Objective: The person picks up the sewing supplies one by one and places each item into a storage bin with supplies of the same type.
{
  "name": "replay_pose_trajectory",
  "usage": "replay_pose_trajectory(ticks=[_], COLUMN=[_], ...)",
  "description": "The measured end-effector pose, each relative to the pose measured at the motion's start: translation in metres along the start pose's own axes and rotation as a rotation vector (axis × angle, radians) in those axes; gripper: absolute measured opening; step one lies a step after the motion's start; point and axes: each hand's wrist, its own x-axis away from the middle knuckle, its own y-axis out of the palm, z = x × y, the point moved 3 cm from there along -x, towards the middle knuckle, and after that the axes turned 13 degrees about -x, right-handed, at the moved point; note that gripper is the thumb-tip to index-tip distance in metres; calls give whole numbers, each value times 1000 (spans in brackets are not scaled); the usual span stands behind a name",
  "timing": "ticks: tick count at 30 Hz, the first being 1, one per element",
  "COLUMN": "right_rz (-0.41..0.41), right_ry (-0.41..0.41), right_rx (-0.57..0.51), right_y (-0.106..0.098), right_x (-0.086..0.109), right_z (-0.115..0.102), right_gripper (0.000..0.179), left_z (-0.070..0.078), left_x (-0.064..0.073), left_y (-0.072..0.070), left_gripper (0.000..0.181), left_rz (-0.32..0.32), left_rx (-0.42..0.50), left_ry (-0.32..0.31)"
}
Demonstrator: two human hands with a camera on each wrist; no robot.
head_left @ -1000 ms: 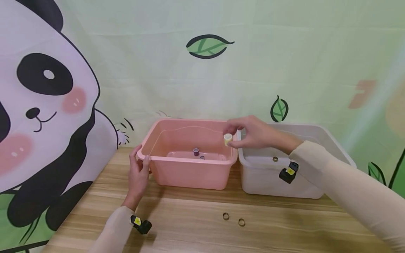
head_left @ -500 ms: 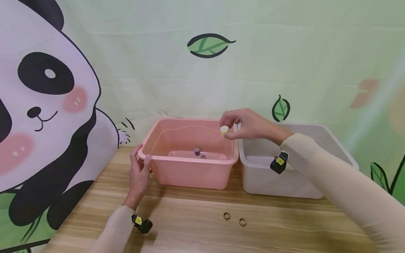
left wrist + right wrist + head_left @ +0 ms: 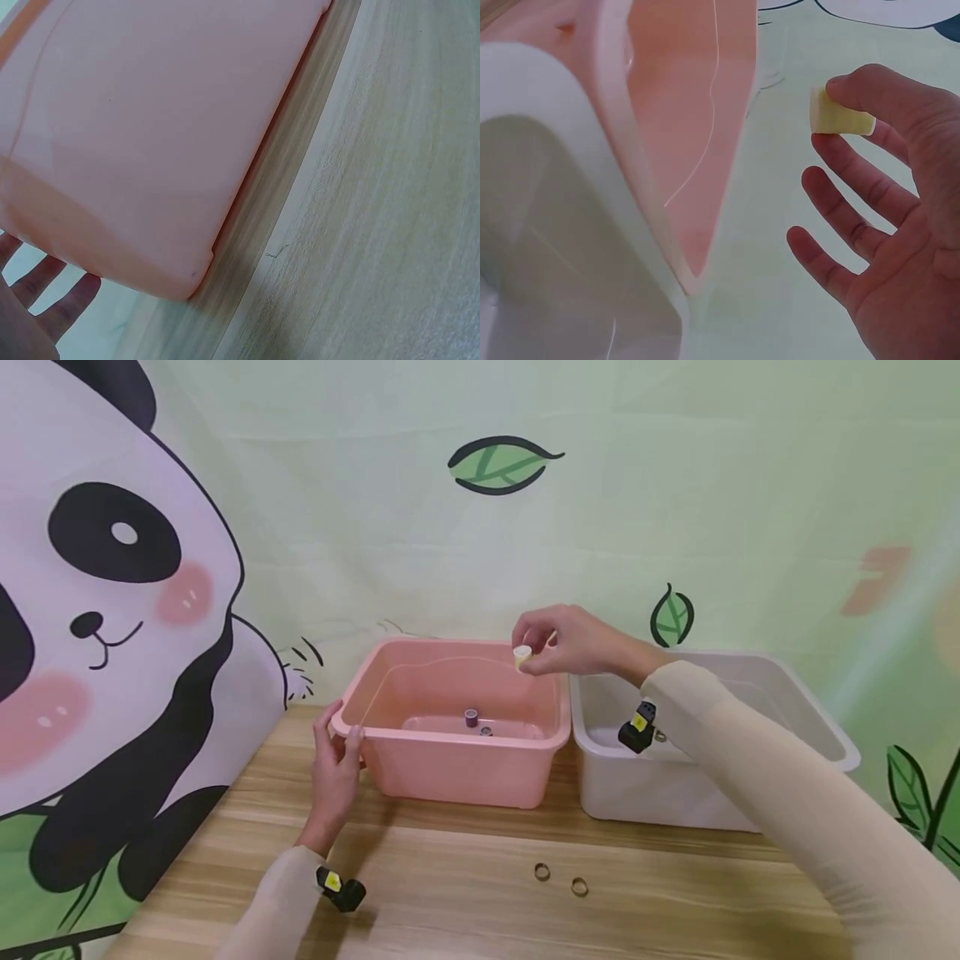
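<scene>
A light wood-grain bench [image 3: 442,902] carries 2 small brass-coloured rings [image 3: 536,873] near each other. Beyond them, the left hand [image 3: 335,781] grips the near left rim corner of a pink rectangular plastic bin [image 3: 457,772], its fingers bent against it; 2 small dark cylinders [image 3: 471,718] sit inside. A light grey plastic bin [image 3: 667,793] stands just beside. Above the pink bin's right end, the right hand [image 3: 567,639] pinches a small pale-yellow, white-rimmed tapered cylinder [image 3: 522,658], the outer fingers spread loosely. Behind is a pale green panda-print backdrop [image 3: 360,527].
</scene>
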Motion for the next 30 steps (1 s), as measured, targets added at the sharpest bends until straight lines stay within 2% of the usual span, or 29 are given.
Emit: replay_pose_trajectory(ticks=[10, 30], right_rz=[-1, 18], right_ry=[67, 117], right_rx=[-15, -61], right_y=[4, 14], right_x=[-24, -54], right_z=[0, 11], right_gripper=[24, 27], left_z=[2, 0], left_x=[1, 0], left_y=[-2, -2], left_gripper=[54, 54], left_rz=[28, 8], left_rx=[-18, 5], left_ry=[13, 26])
